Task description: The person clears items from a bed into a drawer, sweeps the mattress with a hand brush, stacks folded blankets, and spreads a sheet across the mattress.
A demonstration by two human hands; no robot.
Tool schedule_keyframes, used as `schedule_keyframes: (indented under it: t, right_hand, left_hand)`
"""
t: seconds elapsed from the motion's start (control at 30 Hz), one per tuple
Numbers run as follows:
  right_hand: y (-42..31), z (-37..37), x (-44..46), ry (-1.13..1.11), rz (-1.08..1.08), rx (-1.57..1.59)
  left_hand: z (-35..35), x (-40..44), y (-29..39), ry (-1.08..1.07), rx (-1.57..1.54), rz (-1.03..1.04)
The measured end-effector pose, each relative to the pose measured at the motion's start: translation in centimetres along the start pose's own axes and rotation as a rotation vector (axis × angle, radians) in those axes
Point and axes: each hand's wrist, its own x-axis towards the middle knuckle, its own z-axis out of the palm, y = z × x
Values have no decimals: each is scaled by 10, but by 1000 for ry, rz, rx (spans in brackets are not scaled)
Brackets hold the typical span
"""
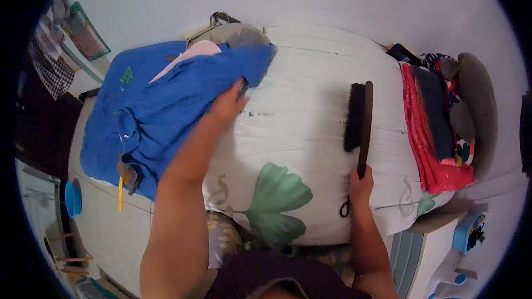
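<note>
My right hand (361, 185) is wrapped round the handle of a long wooden brush (366, 127) with dark bristles, held over the right part of the white bed cover (299, 77). At the edge of a crumpled blue cloth (183, 94), my left hand (230, 101) has its fingers near a small dark object (244, 84); whether it grips that object or the cloth is too blurred to tell. A pink piece (197, 51) lies on the upper part of the blue cloth.
Folded red fabric (413, 133) and dark clothes (435, 116) are stacked at the bed's right end. Behind the blue cloth sits a beige bag (221, 34). A yellow stick (120, 194) pokes out at lower left. A white cabinet (438, 249) stands lower right.
</note>
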Motion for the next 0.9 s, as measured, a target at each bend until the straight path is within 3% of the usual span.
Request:
schedule_keyframes:
  t: [0.07,0.2,0.27,0.3,0.33,0.37,0.4,0.5,0.53,0.63,0.7,0.73,0.8,0.9]
  right_hand:
    - [5,2,4,-12,-1,20]
    - [13,5,2,-40,107,187]
    - [6,3,2,-25,113,180]
    - [22,4,5,-34,88,206]
    - [26,3,7,-18,97,180]
    - [27,4,6,-6,110,159]
    - [26,7,6,-1,125,139]
    - [-8,3,3,-81,221,232]
    - [-5,7,3,-69,158,269]
    - [-2,5,18,-75,19,345]
    - [-29,4,52,-135,30,380]
    - [-29,9,83,-157,33,388]
    - [-66,25,134,-234,5,505]
    - [-103,66,199,-409,333,922]
  left_hand:
    - [-42,27,8,98,-69,-118]
    - [-101,91,-102,461,-9,146]
    - [-147,100,-159,552,161,-189]
    - [-164,107,-220,227,766,-317]
    - [-182,114,-279,-105,1351,-263]
    - [-191,103,-319,-275,1480,-254]
    - [-185,78,-356,-332,1414,-261]
    - [-134,-1,-470,-103,879,-203]
    - [-107,-23,-513,-36,759,-123]
    - [-128,-69,-278,135,185,-447]
    - [-119,-111,-217,50,26,-218]
    - [-103,-145,-198,85,264,-278]
    - [-103,-189,-97,-26,590,-315]
    - [-74,-250,-91,133,524,-316]
